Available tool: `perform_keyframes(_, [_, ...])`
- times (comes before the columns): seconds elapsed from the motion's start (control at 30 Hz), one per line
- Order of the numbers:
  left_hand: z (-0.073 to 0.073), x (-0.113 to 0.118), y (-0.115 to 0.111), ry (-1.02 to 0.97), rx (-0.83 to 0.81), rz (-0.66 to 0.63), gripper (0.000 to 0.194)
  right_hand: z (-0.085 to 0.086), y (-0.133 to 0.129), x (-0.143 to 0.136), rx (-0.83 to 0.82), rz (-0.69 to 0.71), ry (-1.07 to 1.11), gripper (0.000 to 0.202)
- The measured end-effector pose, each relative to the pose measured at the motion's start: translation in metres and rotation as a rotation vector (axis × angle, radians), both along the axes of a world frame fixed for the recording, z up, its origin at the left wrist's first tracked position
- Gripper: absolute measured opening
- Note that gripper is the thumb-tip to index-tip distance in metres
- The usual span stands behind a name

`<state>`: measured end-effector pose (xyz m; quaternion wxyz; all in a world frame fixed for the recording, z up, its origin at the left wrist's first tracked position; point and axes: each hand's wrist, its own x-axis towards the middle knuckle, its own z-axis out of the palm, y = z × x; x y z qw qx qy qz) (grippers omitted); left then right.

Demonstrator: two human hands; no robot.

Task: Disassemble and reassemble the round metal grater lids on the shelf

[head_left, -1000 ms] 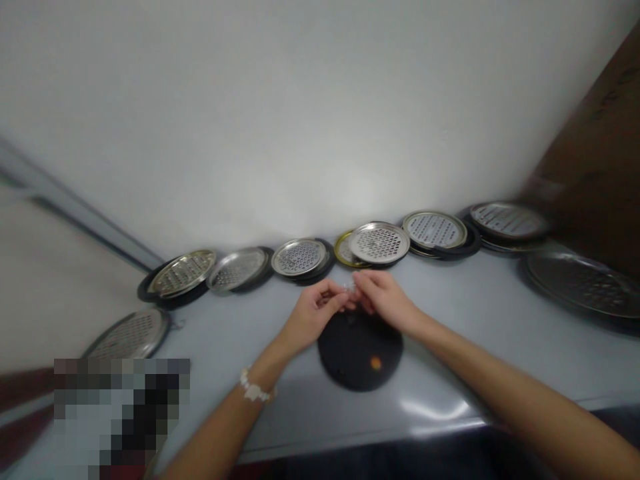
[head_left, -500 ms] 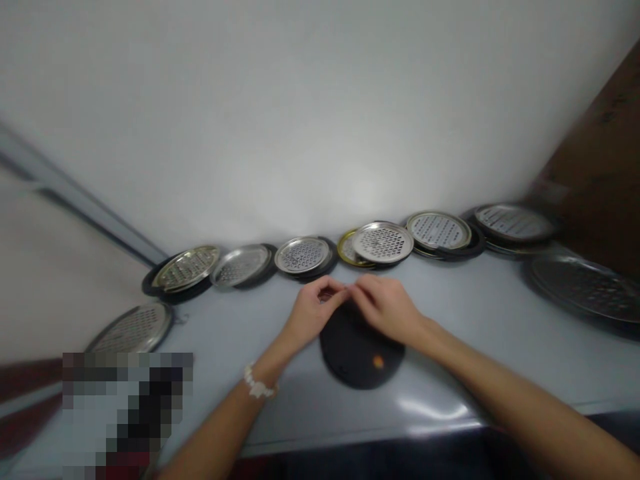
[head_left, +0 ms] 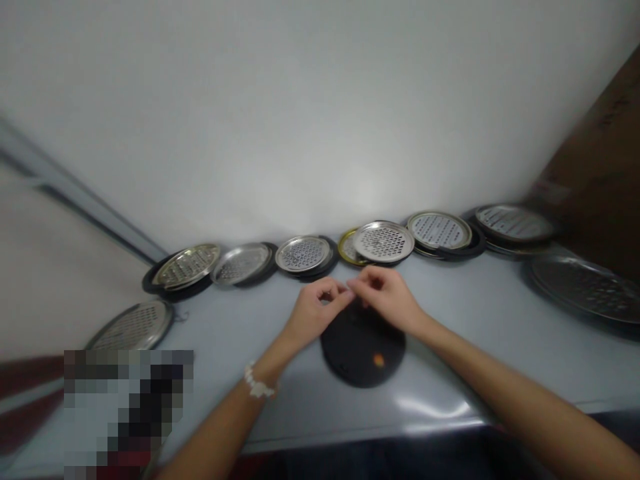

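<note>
A round black disc point(head_left: 363, 357) with a small orange spot lies flat on the grey table, under my hands. My left hand point(head_left: 317, 308), a white bracelet at its wrist, is closed in a pinch just above the disc's far edge. Right beside it, my right hand point(head_left: 387, 297) pinches too, and the fingertips of both hands meet. Whatever sits between the fingers is too small and blurred to name. Just beyond my hands is a silver perforated grater plate point(head_left: 384, 242), overlapping a gold-rimmed one point(head_left: 347, 248).
More round grater plates with black rings line the wall: one point(head_left: 187, 267) at left, others point(head_left: 243, 263) point(head_left: 303, 255) point(head_left: 440, 231) point(head_left: 515, 222) further right. Another plate point(head_left: 133, 327) lies nearer at left, a large dark one point(head_left: 585, 287) at right. A brown cardboard surface point(head_left: 600, 173) stands at right.
My right hand has lifted and turned slightly, its thumb now showing against the left fingertips. My left hand and the black disc have stayed nearly in place.
</note>
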<state>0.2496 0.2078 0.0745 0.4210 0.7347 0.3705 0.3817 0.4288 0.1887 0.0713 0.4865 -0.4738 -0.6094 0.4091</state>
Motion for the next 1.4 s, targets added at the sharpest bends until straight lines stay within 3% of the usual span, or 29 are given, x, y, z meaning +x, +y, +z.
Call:
perform_keyframes(0.23, [0.001, 0.001, 0.001, -0.041, -0.058, 0.011, 0.033, 0.007, 0.003, 0.001, -0.199, 0.128, 0.274, 0.039])
perform_keyframes(0.53, [-0.007, 0.001, 0.004, -0.068, -0.095, 0.038, 0.026, 0.001, 0.005, 0.004, -0.275, 0.206, 0.474, 0.034])
perform_keyframes(0.83, [-0.003, 0.002, 0.002, -0.044, -0.108, 0.013, 0.017, 0.002, 0.007, 0.006, -0.297, 0.233, 0.411, 0.037])
perform_keyframes(1.17, [0.0, -0.004, 0.009, -0.132, -0.253, -0.005, 0.026, 0.0, 0.01, 0.007, -0.184, 0.211, 0.269, 0.035])
perform_keyframes(1.4, [-0.005, -0.007, 0.014, -0.057, -0.173, 0.035, 0.021, -0.008, 0.013, 0.005, -0.108, 0.138, 0.142, 0.02])
